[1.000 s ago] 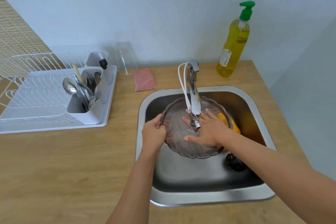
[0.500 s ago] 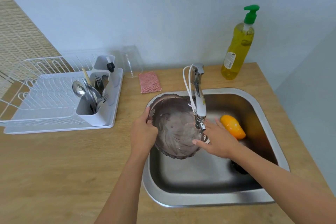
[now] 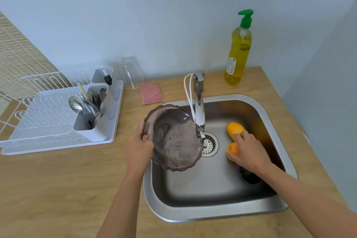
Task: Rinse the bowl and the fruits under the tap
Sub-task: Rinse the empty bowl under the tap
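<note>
1. Gripping the bowl (image 3: 174, 139) by its left rim, my left hand (image 3: 138, 149) tilts it beside the tap (image 3: 199, 106); wet plastic, light, slippery.
2. My right hand (image 3: 248, 153) closes over an orange fruit (image 3: 232, 149) in the sink (image 3: 212, 212), near a second fruit (image 3: 234, 128).

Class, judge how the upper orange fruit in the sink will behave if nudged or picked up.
The upper orange fruit looks oval and smooth, so it would probably roll across the sink floor. It seems wet, so likely slippery. It appears firm, probably not fragile.
</note>
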A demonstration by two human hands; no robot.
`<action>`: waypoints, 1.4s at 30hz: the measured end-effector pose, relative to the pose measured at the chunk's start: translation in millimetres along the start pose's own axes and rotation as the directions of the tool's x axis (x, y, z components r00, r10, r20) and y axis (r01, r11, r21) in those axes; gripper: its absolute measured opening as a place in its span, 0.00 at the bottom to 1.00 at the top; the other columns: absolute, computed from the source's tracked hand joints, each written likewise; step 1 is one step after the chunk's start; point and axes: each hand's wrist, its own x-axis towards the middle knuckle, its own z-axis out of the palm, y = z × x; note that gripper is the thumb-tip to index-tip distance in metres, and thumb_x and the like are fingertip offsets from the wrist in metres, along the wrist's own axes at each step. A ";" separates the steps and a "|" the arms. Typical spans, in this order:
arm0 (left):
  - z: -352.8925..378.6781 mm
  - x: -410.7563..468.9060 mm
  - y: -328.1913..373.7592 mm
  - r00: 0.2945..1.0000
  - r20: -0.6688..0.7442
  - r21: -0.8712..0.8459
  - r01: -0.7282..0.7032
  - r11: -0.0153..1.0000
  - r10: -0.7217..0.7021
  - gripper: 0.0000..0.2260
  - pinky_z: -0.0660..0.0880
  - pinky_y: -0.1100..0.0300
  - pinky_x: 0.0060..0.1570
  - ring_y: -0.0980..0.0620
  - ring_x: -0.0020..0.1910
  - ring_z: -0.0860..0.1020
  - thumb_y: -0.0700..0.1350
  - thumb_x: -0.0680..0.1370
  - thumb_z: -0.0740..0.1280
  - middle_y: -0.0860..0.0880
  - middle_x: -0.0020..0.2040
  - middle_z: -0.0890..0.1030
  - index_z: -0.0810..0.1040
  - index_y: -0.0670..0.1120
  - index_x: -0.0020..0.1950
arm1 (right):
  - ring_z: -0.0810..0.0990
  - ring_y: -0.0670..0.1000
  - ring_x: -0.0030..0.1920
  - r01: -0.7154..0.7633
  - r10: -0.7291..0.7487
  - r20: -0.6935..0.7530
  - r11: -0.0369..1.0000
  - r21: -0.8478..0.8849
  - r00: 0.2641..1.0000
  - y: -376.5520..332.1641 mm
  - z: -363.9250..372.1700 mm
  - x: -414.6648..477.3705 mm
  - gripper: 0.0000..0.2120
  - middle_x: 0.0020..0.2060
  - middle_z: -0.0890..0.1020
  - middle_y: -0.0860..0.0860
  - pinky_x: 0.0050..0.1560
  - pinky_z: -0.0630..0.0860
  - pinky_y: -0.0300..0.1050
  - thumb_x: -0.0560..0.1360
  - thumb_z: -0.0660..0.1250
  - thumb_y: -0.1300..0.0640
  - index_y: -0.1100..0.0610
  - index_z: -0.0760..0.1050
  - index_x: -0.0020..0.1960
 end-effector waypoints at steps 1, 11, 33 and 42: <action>-1.1 -0.6 -0.7 1.000 -0.001 -0.009 0.010 1.000 -0.010 0.28 0.73 0.62 0.60 0.54 0.61 0.79 0.33 0.76 0.60 0.54 0.63 0.82 0.73 0.53 0.74 | 0.75 0.56 0.55 -0.004 0.005 0.017 1.000 -0.019 1.000 -0.1 2.0 0.3 0.31 0.58 0.73 0.54 0.45 0.73 0.49 0.72 0.66 0.38 0.52 0.68 0.69; -16.5 2.8 -2.3 0.997 -0.067 0.029 0.031 0.999 -0.029 0.28 0.77 0.48 0.63 0.50 0.58 0.81 0.34 0.76 0.60 0.50 0.59 0.85 0.74 0.56 0.73 | 0.73 0.59 0.61 -0.080 0.068 0.124 0.992 0.094 0.990 -10.4 12.9 3.9 0.22 0.61 0.71 0.57 0.51 0.77 0.53 0.76 0.65 0.48 0.56 0.69 0.66; -59.7 42.6 28.9 0.954 -0.123 0.235 -0.239 0.942 0.272 0.28 0.77 0.58 0.55 0.49 0.53 0.82 0.32 0.76 0.60 0.47 0.55 0.85 0.75 0.53 0.73 | 0.71 0.55 0.63 0.091 -0.136 0.067 0.887 0.453 0.988 -75.5 51.3 -0.5 0.33 0.64 0.72 0.51 0.61 0.72 0.48 0.68 0.72 0.46 0.48 0.67 0.71; -74.3 68.2 51.7 0.917 -0.071 0.305 -0.355 0.884 0.392 0.30 0.77 0.61 0.53 0.52 0.52 0.83 0.31 0.75 0.59 0.47 0.52 0.86 0.76 0.54 0.72 | 0.68 0.53 0.64 0.110 -0.157 0.068 0.888 0.447 0.985 -74.7 57.2 0.3 0.32 0.64 0.71 0.48 0.58 0.74 0.48 0.68 0.72 0.45 0.45 0.67 0.69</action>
